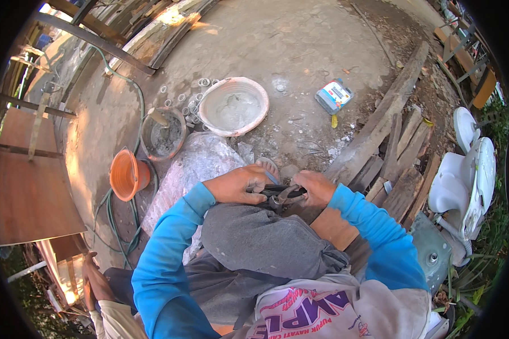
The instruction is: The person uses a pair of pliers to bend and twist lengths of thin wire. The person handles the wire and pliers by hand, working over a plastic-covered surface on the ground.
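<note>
Both my hands meet above my raised knee in grey trousers. My left hand (pixel 238 183) is closed on one end of a dark bundle (pixel 272 190) of thin black strips or wire. My right hand (pixel 315 187) is closed at the other side, its fingertips around a dark metal tool (pixel 278 202) that looks like pincers. The tool's rounded head lies just below the bundle. Behind the fingers its handles are mostly hidden. A bare foot (pixel 267 165) shows just beyond the bundle.
Ahead stand a wide basin (pixel 208 107) with grey residue, a bucket of grey mix (pixel 151 144) and an orange bucket (pixel 131 175). A green hose (pixel 112 217) coils at left. Planks (pixel 379 130) and a white toilet (pixel 455 183) lie right. Another person's arm (pixel 96 277) is lower left.
</note>
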A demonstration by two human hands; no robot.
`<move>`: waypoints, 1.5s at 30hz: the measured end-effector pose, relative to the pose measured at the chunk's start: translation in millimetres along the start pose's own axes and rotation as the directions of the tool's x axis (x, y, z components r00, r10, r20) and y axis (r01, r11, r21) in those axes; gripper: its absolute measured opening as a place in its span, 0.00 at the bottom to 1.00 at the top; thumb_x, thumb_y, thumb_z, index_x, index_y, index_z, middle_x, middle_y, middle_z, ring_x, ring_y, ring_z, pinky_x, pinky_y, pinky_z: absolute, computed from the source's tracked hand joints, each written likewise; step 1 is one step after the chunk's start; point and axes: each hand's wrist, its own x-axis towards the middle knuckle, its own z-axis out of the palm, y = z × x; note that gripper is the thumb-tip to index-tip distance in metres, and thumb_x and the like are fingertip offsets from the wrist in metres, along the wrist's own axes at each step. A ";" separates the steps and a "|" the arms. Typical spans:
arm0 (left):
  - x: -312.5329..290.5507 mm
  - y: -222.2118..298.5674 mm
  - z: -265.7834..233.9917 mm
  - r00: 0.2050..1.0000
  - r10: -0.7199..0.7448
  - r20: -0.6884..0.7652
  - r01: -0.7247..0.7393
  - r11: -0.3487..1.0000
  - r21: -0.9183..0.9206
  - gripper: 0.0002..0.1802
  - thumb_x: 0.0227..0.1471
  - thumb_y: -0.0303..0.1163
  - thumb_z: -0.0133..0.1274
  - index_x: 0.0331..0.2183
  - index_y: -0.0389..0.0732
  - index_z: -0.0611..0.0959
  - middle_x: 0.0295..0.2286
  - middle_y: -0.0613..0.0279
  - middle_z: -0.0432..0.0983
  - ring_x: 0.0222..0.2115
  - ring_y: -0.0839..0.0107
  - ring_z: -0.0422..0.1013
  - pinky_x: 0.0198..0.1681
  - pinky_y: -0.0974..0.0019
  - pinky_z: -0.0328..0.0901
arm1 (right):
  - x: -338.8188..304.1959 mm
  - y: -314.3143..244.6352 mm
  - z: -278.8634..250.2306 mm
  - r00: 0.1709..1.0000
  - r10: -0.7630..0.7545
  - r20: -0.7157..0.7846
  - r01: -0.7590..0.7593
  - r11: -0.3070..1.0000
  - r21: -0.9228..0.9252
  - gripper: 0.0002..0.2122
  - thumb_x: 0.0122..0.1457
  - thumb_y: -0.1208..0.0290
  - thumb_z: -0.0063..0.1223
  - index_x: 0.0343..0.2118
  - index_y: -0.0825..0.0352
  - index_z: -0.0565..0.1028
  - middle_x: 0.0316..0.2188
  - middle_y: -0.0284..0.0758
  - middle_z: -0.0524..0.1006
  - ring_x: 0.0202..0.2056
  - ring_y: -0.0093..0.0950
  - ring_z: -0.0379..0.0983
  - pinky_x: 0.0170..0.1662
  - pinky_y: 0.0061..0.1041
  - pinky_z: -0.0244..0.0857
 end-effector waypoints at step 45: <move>-269.0 86.7 84.2 -0.072 -0.155 -0.985 -0.523 0.847 -0.095 0.17 0.53 0.35 0.54 0.18 0.46 0.66 0.23 0.68 0.59 0.29 0.72 0.64 0.42 0.59 0.70 | 103.2 -150.4 -136.4 0.946 0.314 -0.082 -0.250 0.866 0.434 0.11 0.56 0.71 0.56 0.41 0.69 0.76 0.21 0.28 0.72 0.24 0.18 0.68 0.28 0.21 0.62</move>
